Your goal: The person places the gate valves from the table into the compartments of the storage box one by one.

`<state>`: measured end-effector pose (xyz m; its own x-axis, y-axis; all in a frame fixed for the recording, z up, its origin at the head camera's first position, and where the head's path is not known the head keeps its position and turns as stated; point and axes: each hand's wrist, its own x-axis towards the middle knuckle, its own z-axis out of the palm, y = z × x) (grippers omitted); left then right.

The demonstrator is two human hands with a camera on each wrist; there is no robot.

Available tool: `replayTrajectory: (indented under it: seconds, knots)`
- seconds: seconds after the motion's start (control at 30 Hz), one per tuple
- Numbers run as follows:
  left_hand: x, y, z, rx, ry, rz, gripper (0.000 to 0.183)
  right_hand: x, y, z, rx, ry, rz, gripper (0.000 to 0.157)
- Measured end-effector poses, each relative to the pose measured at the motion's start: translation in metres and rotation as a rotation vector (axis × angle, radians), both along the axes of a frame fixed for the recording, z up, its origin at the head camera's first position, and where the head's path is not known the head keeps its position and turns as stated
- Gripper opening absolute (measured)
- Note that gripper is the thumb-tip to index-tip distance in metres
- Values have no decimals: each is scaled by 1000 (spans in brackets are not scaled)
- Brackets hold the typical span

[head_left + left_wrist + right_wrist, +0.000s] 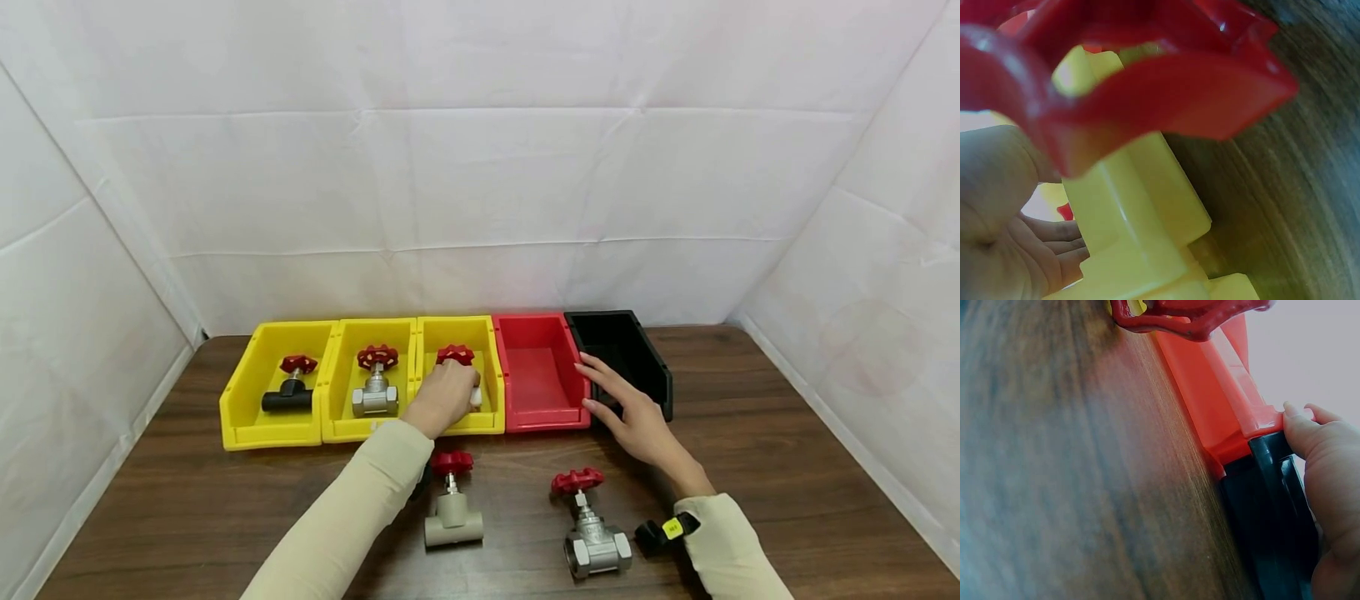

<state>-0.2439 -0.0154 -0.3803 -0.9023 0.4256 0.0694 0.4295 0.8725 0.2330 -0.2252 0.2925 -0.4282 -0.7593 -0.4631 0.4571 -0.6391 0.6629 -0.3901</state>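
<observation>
My left hand (444, 395) reaches into the third yellow bin (492, 423) from the left, fingers curled around a white valve (476, 398) with a red handwheel (455, 355). Most of the valve's body is hidden by the hand. In the left wrist view, the bin's wall (1129, 219) partly covers the fingers. My right hand (633, 414) has its fingers extended over the side where the red bin (542, 417) meets the black bin (660, 371). In the right wrist view its thumb (1300, 432) rests at the red rim's corner.
The other two yellow bins hold a black valve (288, 398) and a steel valve (375, 396), both with red handwheels. In front of the bins, a beige valve (453, 525) and a larger steel valve (596, 546) stand on the wooden table (787, 467). White cloth (480, 183) hangs behind.
</observation>
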Motion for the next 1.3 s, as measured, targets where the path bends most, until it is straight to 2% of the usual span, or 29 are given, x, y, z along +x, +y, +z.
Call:
replayTrajectory:
  seconds: [0.2, 0.43, 0.67, 0.93, 1.13, 1.3]
  knots:
    - [-1, 0, -2, -6, 29, -13, 8, 1, -1, 1, -2, 1, 0, 61]
    - [0, 0, -1, -19, 13, 9, 2, 0, -1, -1, -1, 10, 1, 61]
    - [3, 2, 0, -43, -21, 37, 8, -1, 0, -1, -2, 21, 5, 61]
    - [8, 2, 2, -95, 29, 7, 13, -2, 0, -2, -3, 20, 0, 61]
    - [11, 0, 7, -95, 42, 4, 10, -1, 0, -1, 3, 22, -1, 61]
    - [18, -4, 17, -40, 78, -24, 9, -1, -1, -1, 10, 20, -2, 61]
